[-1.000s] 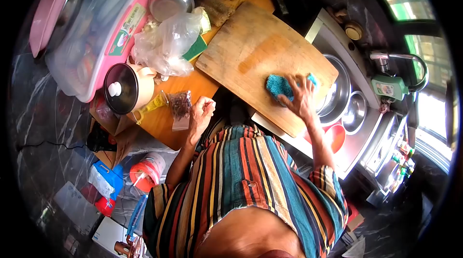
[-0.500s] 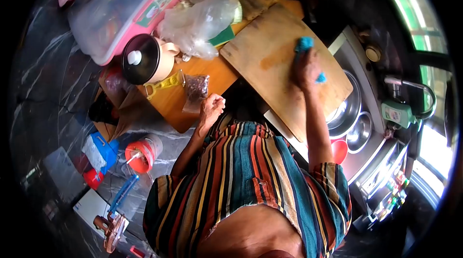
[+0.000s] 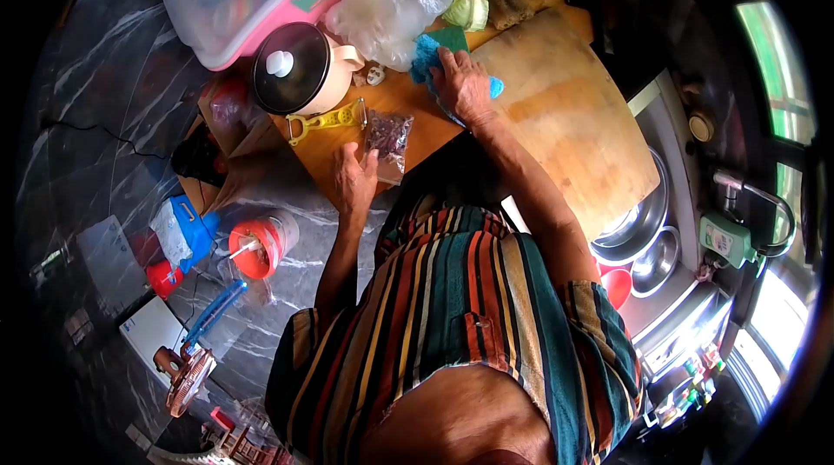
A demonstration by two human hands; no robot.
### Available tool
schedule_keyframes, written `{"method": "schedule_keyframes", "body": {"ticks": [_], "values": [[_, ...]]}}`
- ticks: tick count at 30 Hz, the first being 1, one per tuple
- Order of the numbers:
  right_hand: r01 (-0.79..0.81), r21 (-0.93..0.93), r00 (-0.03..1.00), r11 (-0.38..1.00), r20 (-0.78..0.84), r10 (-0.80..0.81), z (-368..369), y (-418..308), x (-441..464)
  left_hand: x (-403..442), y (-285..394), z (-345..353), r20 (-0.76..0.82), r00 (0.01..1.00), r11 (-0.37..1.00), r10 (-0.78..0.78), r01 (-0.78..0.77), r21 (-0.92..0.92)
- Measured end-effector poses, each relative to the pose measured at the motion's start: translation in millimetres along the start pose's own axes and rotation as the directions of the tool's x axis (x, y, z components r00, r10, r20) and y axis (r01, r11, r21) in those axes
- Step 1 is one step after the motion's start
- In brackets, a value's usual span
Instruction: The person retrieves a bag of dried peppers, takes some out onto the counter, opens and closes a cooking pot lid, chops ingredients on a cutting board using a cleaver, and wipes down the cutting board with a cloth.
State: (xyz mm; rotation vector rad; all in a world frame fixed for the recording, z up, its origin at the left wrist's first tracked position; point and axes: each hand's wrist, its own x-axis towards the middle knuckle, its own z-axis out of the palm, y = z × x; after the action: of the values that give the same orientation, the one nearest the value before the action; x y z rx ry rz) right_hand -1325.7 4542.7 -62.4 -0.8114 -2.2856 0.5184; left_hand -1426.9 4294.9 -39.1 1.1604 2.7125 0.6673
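No legible text or numbers anywhere.

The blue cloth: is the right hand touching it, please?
Touching. The head view shows the right hand lying over the blue cloth, which shows from under it on both sides.

One head-worn view — looking forward and steeply down, past chest to hands (image 3: 466, 89).

Peeler (image 3: 328, 120) between pot (image 3: 300, 69) and packet (image 3: 389, 142)
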Motion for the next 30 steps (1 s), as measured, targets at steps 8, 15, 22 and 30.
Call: {"method": "schedule_keyframes", "body": {"ticks": [8, 15, 22, 30], "values": [[-0.092, 0.103, 0.988, 0.990, 0.134, 0.077, 7, -8, -10, 1, 18, 28, 0.161, 0.957, 0.911, 0.243, -0.282, 0.300], [-0.248, 0.094, 0.952, 0.964, -0.163, 0.260, -88, -8, -64, 33, 52, 3, -0.023, 0.921, 0.908, 0.389, -0.379, 0.179], [-0.833, -0.335, 0.553, 0.441, -0.540, 0.634, -206, 52, -201, 90, 130, 58, 0.120, 0.728, 0.732, 0.675, -0.643, -0.223], [-0.894, -0.316, 0.445, 0.318, -0.539, 0.715, -214, 90, -263, 190, 205, 156, 0.520, 0.726, 0.800, 0.450, -0.587, 0.128]]}}
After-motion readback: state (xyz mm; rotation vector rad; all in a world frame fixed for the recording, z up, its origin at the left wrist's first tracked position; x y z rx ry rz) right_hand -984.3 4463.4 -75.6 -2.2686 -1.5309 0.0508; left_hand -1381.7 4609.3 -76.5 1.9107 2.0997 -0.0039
